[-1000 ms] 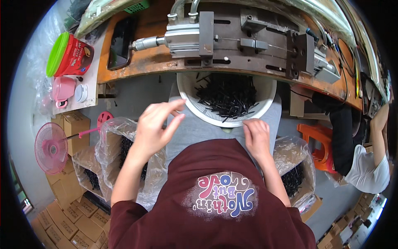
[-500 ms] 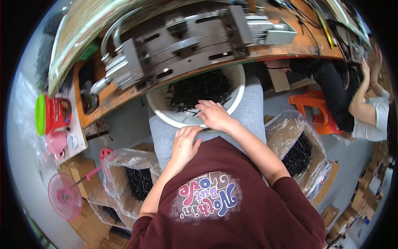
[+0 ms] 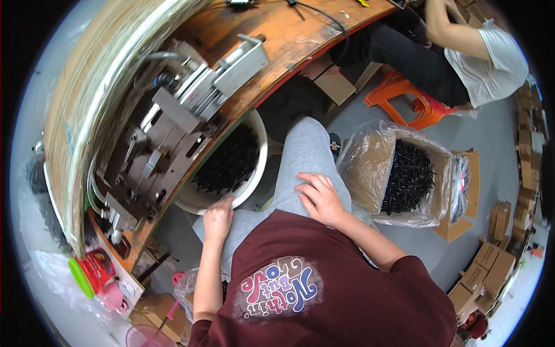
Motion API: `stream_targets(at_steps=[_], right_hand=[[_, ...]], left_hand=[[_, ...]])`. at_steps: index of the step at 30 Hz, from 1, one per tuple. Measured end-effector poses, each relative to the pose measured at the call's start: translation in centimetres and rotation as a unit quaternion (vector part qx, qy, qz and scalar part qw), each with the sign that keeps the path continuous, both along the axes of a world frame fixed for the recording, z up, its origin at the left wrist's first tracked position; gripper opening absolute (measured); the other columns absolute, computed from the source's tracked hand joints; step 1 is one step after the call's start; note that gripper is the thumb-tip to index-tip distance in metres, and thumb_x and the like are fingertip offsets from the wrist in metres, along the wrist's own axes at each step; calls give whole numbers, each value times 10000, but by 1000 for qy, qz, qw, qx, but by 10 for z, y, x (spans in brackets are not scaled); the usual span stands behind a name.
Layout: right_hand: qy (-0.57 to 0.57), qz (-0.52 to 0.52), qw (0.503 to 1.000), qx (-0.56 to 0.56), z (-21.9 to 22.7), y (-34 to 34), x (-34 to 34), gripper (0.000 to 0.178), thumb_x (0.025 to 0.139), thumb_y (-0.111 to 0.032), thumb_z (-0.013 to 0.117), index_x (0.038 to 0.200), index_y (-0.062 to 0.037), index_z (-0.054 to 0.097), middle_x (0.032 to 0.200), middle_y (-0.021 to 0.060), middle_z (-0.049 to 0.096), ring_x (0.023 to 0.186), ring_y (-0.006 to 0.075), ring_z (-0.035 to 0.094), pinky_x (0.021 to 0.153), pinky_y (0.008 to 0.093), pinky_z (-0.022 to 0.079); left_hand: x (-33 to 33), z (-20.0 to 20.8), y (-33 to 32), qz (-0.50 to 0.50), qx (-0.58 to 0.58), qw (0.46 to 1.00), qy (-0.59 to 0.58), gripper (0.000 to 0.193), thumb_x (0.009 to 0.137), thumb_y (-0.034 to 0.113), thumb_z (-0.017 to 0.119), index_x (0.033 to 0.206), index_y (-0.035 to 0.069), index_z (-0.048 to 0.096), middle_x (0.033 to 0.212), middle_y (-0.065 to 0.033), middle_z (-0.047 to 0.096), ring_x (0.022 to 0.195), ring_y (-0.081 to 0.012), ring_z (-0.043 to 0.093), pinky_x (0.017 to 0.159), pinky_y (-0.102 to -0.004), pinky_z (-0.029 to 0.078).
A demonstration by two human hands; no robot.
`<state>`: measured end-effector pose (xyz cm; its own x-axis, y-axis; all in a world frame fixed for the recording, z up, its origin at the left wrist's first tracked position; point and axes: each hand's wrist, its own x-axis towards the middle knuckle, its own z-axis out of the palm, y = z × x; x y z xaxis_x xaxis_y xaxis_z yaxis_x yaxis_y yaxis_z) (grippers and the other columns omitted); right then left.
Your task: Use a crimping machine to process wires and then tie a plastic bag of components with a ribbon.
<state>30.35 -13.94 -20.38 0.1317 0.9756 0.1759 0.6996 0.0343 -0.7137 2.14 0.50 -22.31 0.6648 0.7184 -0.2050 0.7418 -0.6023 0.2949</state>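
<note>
A round white plastic basket (image 3: 263,144) stands partly under the bench edge, holding a heap of small black thin parts (image 3: 231,162). My left hand (image 3: 218,218) is closed at the basket's near rim, its fingertips partly hidden. Over my grey-trousered right leg lies my right hand (image 3: 322,198), fingers spread and nothing in them. To the right of that leg, a cardboard box (image 3: 376,156) lined with clear plastic contains many more black pieces (image 3: 409,176).
A metal fixture with cylinders (image 3: 167,136) is mounted on the wooden bench (image 3: 306,29). At the upper right, another person (image 3: 485,63) sits by an orange stool (image 3: 404,98). Stacked cartons (image 3: 483,269) line the right. A pink fan (image 3: 147,335) is at lower left.
The view has swung to the right. My right hand has left the basket and come to my right leg. My left hand remains by the rim, its fingers now curled.
</note>
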Motion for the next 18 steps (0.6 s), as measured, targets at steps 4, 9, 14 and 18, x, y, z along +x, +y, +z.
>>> stream_targets(at_steps=[4, 9, 14, 18], right_hand=[[36, -108, 993, 8, -2, -12, 9, 211, 814, -83, 605, 1022, -52, 597, 1196, 123, 540, 1089, 315, 506, 934, 418, 400], [69, -204, 970, -111, -41, -75, 39, 256, 845, -78, 555, 1098, -40, 557, 1141, 166, 548, 1024, 361, 548, 876, 408, 447], [78, -111, 910, -392, -70, -135, 48, 337, 807, -79, 544, 1140, -31, 520, 1092, 202, 552, 987, 403, 550, 840, 439, 456], [163, -55, 913, -369, -103, -168, 36, 487, 775, -130, 608, 1242, -54, 492, 1100, 236, 566, 1043, 385, 545, 873, 413, 454]], left_hand=[[0, 7, 14, -12, -15, 1000, 9, 400, 698, 99, 718, 1090, 92, 637, 993, -103, 667, 904, -279, 639, 775, -377, 511], [-3, 6, 12, -10, -18, 1000, -21, 419, 693, 144, 741, 1093, 82, 636, 943, -98, 656, 875, -288, 627, 755, -386, 499], [10, 15, 13, -12, -6, 999, -40, 459, 705, 198, 749, 1122, 62, 617, 983, -109, 648, 922, -299, 601, 806, -398, 469], [21, 17, 5, -45, -13, 995, -90, 529, 709, 243, 755, 1164, 37, 582, 1027, -126, 636, 952, -303, 583, 854, -400, 444]])
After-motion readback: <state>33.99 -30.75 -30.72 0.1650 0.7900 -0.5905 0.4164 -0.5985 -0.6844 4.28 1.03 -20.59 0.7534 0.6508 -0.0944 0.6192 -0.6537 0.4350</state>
